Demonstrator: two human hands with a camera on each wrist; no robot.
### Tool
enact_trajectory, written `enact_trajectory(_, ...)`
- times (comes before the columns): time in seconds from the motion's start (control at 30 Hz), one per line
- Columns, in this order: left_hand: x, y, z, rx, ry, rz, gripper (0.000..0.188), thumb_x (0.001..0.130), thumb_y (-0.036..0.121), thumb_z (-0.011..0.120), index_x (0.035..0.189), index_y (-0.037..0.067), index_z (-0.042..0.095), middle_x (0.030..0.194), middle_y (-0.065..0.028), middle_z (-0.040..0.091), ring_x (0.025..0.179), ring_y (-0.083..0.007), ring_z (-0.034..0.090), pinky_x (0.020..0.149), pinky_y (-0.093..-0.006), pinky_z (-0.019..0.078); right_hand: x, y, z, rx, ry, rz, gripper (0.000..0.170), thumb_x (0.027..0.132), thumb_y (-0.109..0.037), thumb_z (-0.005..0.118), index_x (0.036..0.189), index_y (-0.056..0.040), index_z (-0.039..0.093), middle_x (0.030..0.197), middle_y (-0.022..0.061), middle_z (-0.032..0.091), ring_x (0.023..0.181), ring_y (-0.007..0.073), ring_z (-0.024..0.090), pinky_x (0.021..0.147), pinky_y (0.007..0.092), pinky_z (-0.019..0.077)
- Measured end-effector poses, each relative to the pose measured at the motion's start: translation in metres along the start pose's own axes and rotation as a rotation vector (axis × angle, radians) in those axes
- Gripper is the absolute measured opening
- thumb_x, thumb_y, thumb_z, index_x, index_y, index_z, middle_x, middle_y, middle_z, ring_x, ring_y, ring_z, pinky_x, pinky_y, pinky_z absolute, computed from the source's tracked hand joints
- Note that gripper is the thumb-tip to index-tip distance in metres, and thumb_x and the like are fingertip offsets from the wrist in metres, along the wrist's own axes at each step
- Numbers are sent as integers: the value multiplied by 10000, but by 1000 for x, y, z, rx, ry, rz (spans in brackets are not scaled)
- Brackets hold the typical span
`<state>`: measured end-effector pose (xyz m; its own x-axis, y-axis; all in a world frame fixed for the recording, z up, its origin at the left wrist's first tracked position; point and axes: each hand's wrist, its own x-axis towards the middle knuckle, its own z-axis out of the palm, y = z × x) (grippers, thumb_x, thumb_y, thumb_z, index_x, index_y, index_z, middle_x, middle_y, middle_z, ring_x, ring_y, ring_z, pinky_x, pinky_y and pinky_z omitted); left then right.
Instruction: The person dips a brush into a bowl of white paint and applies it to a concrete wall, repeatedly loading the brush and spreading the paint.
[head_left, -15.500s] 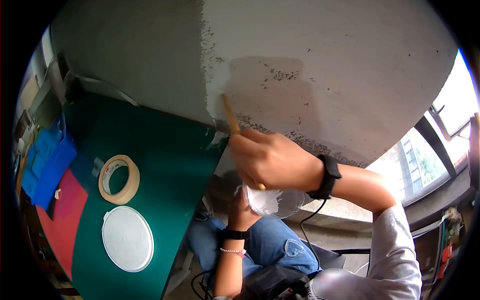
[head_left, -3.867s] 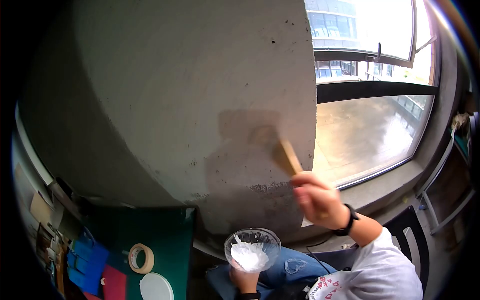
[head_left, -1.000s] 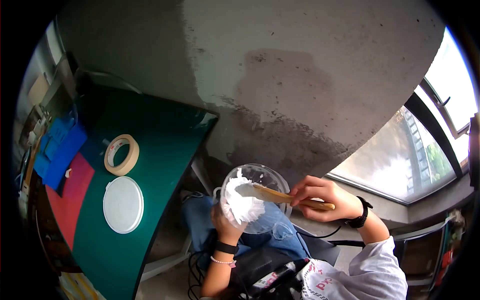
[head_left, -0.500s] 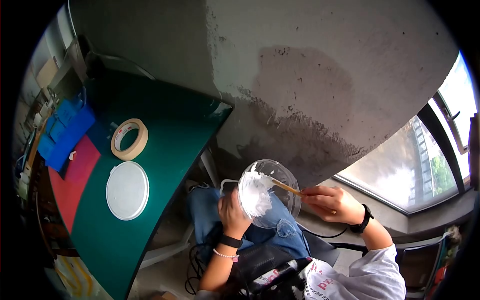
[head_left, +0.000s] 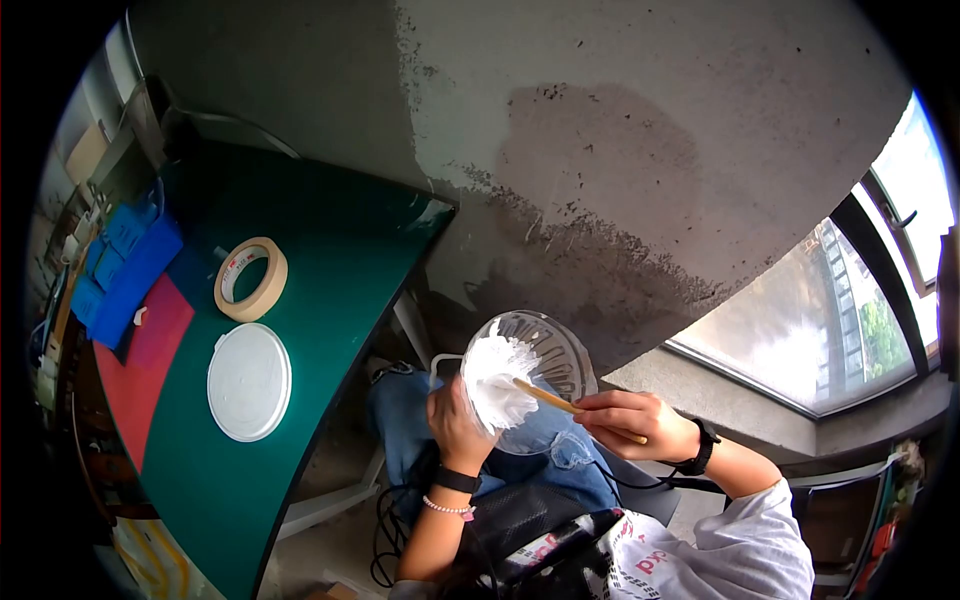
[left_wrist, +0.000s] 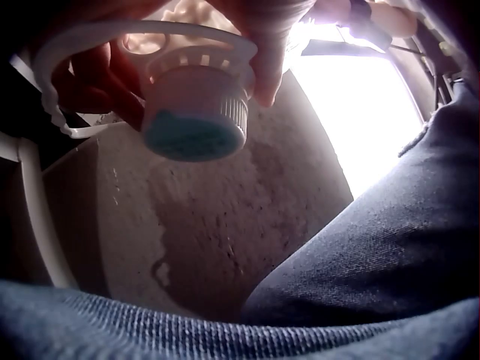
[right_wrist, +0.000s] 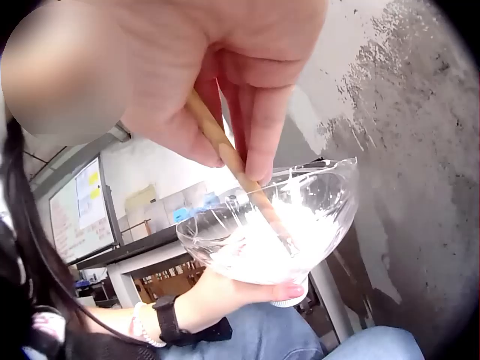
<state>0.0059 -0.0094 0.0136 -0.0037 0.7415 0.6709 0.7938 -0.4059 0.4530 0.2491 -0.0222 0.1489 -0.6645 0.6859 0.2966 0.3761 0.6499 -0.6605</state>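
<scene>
Tape roll (head_left: 270, 292) on table (head_left: 340, 230); blue box (head_left: 143, 287), apparently.

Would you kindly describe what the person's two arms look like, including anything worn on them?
The left arm wears a black wristband and, on its elbow side, a pale beaded bracelet with a pink charm. The right arm wears a black strap with a dark cable at it; its pale sleeve leaves the forearm bare.

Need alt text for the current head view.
A person's right hand holds a wooden-handled tool against white paste in a clear container gripped by the left hand. At picture left, a green table bears a tape roll and white lid; a patchy grey wall stands beyond.
</scene>
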Motion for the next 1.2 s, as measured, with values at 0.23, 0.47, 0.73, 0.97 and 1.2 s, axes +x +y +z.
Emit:
enact_trajectory(0.23,-5,-3,5,1,-42,-44,864,562,337,843,1250,11,434,1056,-171,619,939,-337,595,892,-442,406,2,4,-1,150,279,164,136,834,-12,650,965,18,670,966,128,679,881,200,679,741,269,539)
enact_trajectory(0.47,2,0,6,-30,-65,-39,845,551,317,844,1230,11,444,1029,-170,619,921,-350,590,910,-455,399,13,6,-11,250,343,312,122,848,-18,634,956,26,671,931,96,690,890,146,651,783,273,515)
enact_trajectory(0.73,3,-1,4,-26,-44,-26,910,624,403,808,1307,6,356,1039,-177,649,876,-402,604,793,-483,440,21,-5,-26,496,311,552,121,860,-22,618,945,39,677,950,91,687,920,138,645,785,275,532)
enact_trajectory(0.97,73,18,-15,-244,-11,-89,757,522,353,880,1100,11,532,908,-178,655,783,-382,632,668,-432,508,37,-18,-75,818,622,530,165,897,-62,590,993,62,639,1075,145,648,974,208,639,834,337,565)
enact_trajectory(1.2,142,61,-38,-471,-48,-61,722,538,335,884,1098,42,534,929,-168,674,816,-355,661,682,-406,539,63,-47,-121,571,905,110,168,900,-72,611,1022,35,654,1073,145,647,962,203,641,850,349,564)
